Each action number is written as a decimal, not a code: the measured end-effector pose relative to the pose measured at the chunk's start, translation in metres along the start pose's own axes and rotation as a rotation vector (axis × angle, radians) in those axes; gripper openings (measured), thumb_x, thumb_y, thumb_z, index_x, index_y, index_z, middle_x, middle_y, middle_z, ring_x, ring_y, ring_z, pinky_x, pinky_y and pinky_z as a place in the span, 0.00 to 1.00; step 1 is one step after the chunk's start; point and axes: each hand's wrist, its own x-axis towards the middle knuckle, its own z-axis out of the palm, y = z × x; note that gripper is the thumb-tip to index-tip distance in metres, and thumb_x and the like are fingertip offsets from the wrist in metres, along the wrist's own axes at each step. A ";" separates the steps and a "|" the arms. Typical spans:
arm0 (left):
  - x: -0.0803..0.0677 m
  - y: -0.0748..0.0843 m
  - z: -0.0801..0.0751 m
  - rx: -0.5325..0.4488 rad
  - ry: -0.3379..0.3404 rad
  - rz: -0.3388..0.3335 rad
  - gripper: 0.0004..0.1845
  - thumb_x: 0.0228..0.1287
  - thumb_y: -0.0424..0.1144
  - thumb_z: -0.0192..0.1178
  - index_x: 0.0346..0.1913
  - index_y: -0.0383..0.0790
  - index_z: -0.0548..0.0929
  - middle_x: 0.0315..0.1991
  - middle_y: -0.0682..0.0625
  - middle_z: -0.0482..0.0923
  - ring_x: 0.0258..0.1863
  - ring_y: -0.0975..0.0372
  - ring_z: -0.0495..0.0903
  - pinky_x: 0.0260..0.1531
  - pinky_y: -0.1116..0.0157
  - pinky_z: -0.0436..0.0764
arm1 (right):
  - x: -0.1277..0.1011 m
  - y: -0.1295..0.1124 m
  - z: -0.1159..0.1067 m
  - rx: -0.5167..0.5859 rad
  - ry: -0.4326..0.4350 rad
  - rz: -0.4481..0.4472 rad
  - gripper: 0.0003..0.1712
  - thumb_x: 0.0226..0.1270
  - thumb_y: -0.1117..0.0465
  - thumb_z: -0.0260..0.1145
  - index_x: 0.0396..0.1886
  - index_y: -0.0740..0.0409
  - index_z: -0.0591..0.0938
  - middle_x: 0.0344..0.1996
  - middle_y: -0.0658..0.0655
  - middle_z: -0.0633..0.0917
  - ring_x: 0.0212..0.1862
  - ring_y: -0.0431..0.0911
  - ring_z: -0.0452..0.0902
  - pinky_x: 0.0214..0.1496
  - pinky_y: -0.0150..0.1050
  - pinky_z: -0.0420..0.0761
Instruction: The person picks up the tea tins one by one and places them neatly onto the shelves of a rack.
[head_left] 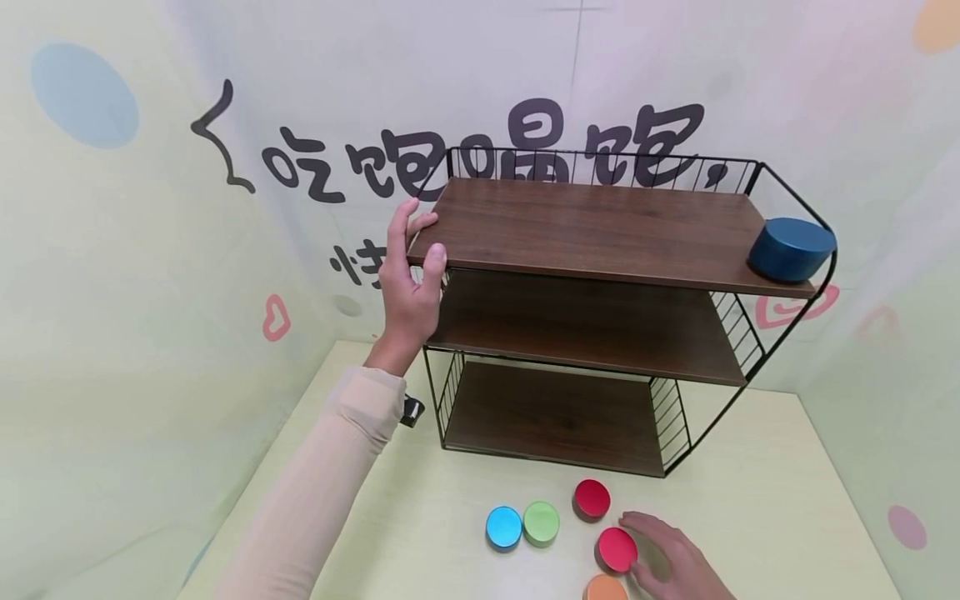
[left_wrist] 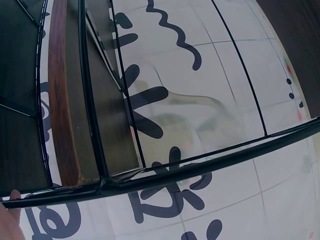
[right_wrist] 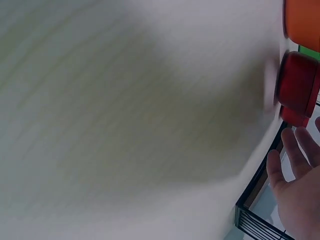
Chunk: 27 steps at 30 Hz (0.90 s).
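A three-tier rack with dark wood boards [head_left: 585, 229] and black wire sides stands on the table. At its upper left corner my left hand [head_left: 411, 279] grips the top tier, thumb over the front edge; in the left wrist view only a bit of that hand [left_wrist: 10, 220] shows by the wire frame. My right hand [head_left: 675, 558], fingers spread, is beside the nearer red round tin [head_left: 618, 550]; the right wrist view shows the fingers apart, around nothing. Close by are another red tin [head_left: 592, 498] and an orange tin [head_left: 606, 588], cut off by the lower edge.
A light blue tin [head_left: 503, 528] and a green tin [head_left: 542, 523] stand side by side in front of the rack. On the top tier's right end sits a dark blue tin [head_left: 793, 250]. A small black object [head_left: 412, 411] lies left of the rack. Printed cloth walls surround the table.
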 end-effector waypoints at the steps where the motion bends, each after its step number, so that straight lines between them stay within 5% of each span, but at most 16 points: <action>1: 0.001 0.004 0.000 -0.004 0.001 -0.002 0.28 0.64 0.39 0.50 0.65 0.28 0.67 0.52 0.34 0.80 0.59 0.49 0.76 0.60 0.59 0.66 | 0.000 0.000 0.001 0.002 0.000 -0.006 0.29 0.50 0.54 0.76 0.56 0.51 0.84 0.53 0.44 0.84 0.56 0.46 0.80 0.52 0.52 0.80; 3: 0.002 0.011 0.000 -0.012 0.001 -0.002 0.27 0.64 0.37 0.49 0.64 0.24 0.66 0.51 0.31 0.79 0.58 0.46 0.76 0.60 0.59 0.66 | 0.001 -0.002 0.000 0.024 -0.052 0.016 0.29 0.52 0.52 0.75 0.56 0.51 0.83 0.53 0.44 0.84 0.55 0.46 0.80 0.52 0.53 0.80; 8: -0.001 -0.010 0.000 0.013 0.005 0.007 0.28 0.65 0.40 0.50 0.66 0.29 0.67 0.53 0.36 0.80 0.59 0.50 0.76 0.60 0.59 0.66 | 0.005 -0.009 -0.005 0.098 -0.218 0.119 0.31 0.56 0.44 0.73 0.58 0.51 0.81 0.53 0.47 0.83 0.54 0.50 0.79 0.52 0.55 0.79; 18: -0.002 -0.018 0.000 0.009 0.008 0.016 0.29 0.65 0.44 0.51 0.68 0.36 0.68 0.54 0.41 0.81 0.59 0.54 0.76 0.60 0.59 0.66 | 0.005 -0.013 -0.002 0.071 -0.181 0.101 0.32 0.55 0.42 0.74 0.58 0.48 0.82 0.51 0.43 0.83 0.53 0.46 0.79 0.51 0.52 0.81; 27: -0.002 -0.020 0.001 0.007 0.005 0.013 0.30 0.65 0.43 0.51 0.67 0.34 0.68 0.54 0.41 0.81 0.60 0.54 0.76 0.59 0.59 0.66 | 0.007 -0.013 -0.006 0.108 -0.232 0.191 0.34 0.51 0.43 0.77 0.56 0.51 0.82 0.50 0.49 0.84 0.51 0.49 0.79 0.50 0.54 0.81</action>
